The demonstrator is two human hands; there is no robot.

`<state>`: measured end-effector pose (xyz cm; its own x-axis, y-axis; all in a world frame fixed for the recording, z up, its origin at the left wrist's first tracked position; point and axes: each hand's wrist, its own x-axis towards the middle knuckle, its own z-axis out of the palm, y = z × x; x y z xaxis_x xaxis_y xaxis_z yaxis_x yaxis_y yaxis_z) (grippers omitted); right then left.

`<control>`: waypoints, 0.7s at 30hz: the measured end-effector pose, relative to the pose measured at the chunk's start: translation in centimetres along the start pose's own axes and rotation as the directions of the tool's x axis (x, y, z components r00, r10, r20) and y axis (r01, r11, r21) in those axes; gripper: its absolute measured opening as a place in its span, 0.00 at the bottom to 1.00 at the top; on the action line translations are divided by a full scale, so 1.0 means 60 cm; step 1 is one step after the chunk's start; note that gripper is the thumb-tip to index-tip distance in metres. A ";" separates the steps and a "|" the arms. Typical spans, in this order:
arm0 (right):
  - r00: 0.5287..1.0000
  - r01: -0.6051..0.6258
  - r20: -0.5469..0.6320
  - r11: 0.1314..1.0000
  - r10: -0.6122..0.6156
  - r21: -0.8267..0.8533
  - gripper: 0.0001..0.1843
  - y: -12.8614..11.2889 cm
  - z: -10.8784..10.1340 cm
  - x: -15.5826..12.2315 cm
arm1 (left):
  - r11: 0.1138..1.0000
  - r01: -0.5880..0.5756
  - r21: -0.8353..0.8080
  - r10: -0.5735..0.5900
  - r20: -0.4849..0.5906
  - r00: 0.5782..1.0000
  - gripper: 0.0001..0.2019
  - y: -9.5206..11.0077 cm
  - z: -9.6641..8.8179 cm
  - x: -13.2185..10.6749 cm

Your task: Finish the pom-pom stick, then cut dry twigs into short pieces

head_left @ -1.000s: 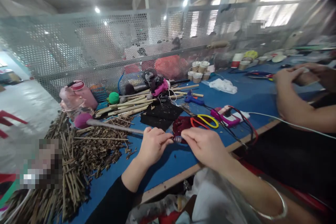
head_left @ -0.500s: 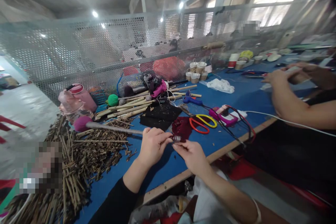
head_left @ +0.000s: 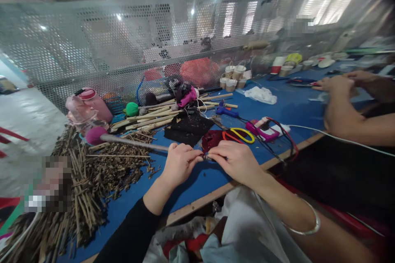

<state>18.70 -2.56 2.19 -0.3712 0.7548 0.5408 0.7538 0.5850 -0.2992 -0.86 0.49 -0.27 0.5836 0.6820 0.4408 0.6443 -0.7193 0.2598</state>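
A long stick wrapped in greyish material (head_left: 135, 143), with a magenta ball (head_left: 96, 135) on its far left end, lies across the front of the table. My left hand (head_left: 182, 162) is closed around the stick near its right end. Against that end my right hand (head_left: 236, 160) pinches with thumb and fingers; the dark wrapped tip between the two hands is mostly covered. Just behind my fingers are a dark red cloth (head_left: 212, 139) and a black cloth (head_left: 187, 128). Scissors with red and yellow handles (head_left: 242, 134) rest beyond my right hand.
Dry twigs and leaf scraps (head_left: 114, 172) cover the table's left side. Bare sticks (head_left: 151, 121), a green ball (head_left: 132, 109), a pink bottle (head_left: 98, 104), a blue glue gun (head_left: 226, 110) and a power strip (head_left: 265, 131) lie around. A co-worker's hands (head_left: 339, 84) work at right.
My right hand has turned over and moved up, now covering the stick's tip and part of the scissors. My left hand keeps its grip on the stick. The view has shifted slightly.
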 end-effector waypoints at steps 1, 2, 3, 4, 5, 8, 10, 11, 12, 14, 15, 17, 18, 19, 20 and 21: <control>1.000 -0.018 0.005 1.000 0.018 0.023 0.09 0.002 -0.001 0.003 | 1.000 0.000 0.005 0.000 -0.001 1.000 0.15 0.000 0.000 0.000; 0.999 -0.043 0.015 0.998 0.042 0.051 0.09 0.004 -0.001 0.006 | 1.000 0.001 0.008 -0.001 -0.001 1.000 0.15 0.000 0.000 0.000; 0.997 -0.072 0.030 0.994 0.070 0.084 0.09 0.007 -0.001 0.009 | 1.000 0.002 0.008 -0.002 0.000 1.000 0.15 -0.001 0.000 -0.001; 0.994 -0.105 0.047 0.987 0.099 0.122 0.09 0.011 0.000 0.012 | 1.000 0.002 0.004 -0.002 0.001 1.000 0.15 -0.001 0.000 -0.001; 0.989 -0.140 0.068 0.976 0.130 0.168 0.09 0.016 0.001 0.015 | 1.000 0.000 -0.002 0.000 0.004 1.000 0.14 -0.001 0.001 -0.001; 0.963 -0.261 0.157 0.909 0.221 0.325 0.09 0.037 0.012 0.022 | 1.000 -0.003 -0.016 0.003 0.001 1.000 0.14 -0.001 0.000 -0.001; 0.933 -0.350 0.229 0.842 0.276 0.411 0.09 0.049 0.026 0.021 | 1.000 -0.001 -0.024 0.000 -0.024 1.000 0.14 0.000 -0.003 -0.001; 0.918 -0.388 0.262 0.809 0.297 0.442 0.10 0.051 0.035 0.018 | 1.000 0.005 -0.028 -0.006 -0.043 0.999 0.14 0.000 -0.004 -0.001; 0.906 -0.415 0.287 0.785 0.311 0.461 0.10 0.048 0.046 0.012 | 0.999 0.012 -0.032 -0.014 -0.067 0.998 0.14 0.001 -0.005 -0.001; 0.898 -0.431 0.298 0.781 0.323 0.452 0.11 0.028 0.069 -0.006 | 0.999 0.030 -0.040 -0.034 -0.103 0.994 0.14 0.000 -0.005 0.000; 0.905 -0.415 0.279 0.811 0.321 0.413 0.11 0.011 0.078 -0.017 | 0.998 0.038 -0.042 -0.042 -0.110 0.993 0.14 -0.001 -0.003 0.001; 0.936 -0.338 0.189 0.907 0.297 0.252 0.14 -0.030 0.084 -0.037 | 0.998 0.051 -0.041 -0.055 -0.094 0.994 0.13 -0.003 0.003 0.002; 0.957 -0.267 0.161 0.953 0.243 0.146 0.15 -0.048 0.079 -0.041 | 0.998 0.057 -0.037 -0.060 -0.075 0.995 0.13 -0.005 0.007 0.002; 0.972 -0.180 0.166 0.982 0.168 0.061 0.16 -0.062 0.069 -0.040 | 0.998 0.060 -0.031 -0.062 -0.052 0.997 0.13 -0.007 0.010 0.002; 0.980 -0.107 0.168 0.994 0.104 0.007 0.16 -0.069 0.054 -0.034 | 0.998 0.058 -0.025 -0.059 -0.030 0.998 0.13 -0.007 0.012 0.002; 0.987 -0.061 0.151 0.998 0.063 -0.021 0.16 -0.067 0.037 -0.021 | 0.998 0.052 -0.019 -0.052 -0.012 0.999 0.13 -0.007 0.013 0.001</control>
<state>14.93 -5.22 0.93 -0.4003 0.8264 0.3960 0.7862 0.5318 -0.3149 -0.70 0.98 -1.05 0.5431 0.7168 0.4373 0.6640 -0.6854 0.2989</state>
